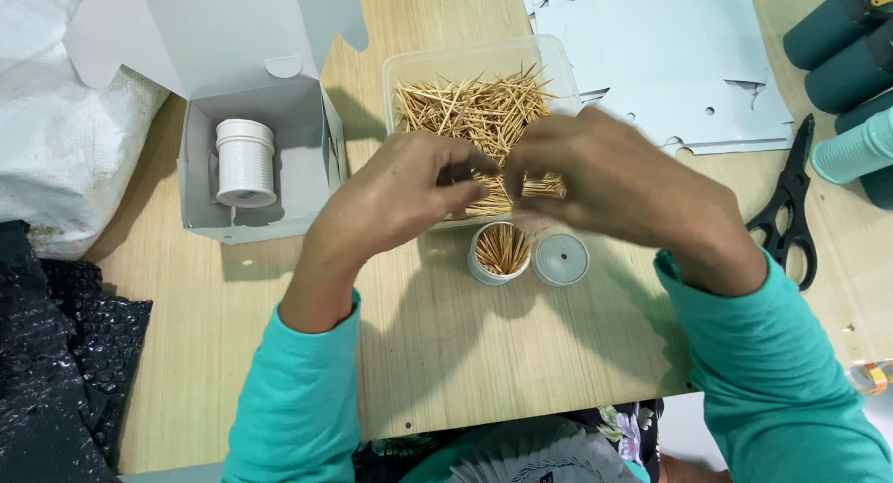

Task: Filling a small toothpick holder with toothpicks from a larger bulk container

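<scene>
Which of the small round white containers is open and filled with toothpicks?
The small white container just below both hands, beside its loose lid. It stands open, packed with upright toothpicks. The other white container, inside the open cardboard box at left, is capped.

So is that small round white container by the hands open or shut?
Open. The small round white container stands upright, toothpicks showing inside; its round lid lies beside it.

The right hand (619, 181) is motion-blurred at its fingertips, and both hands cover the near wall of the clear toothpick tray (558, 60). How many toothpicks (535, 187) sit in their grip cannot be told. The teal cylinders (842, 46) are cut off by the right edge.
</scene>
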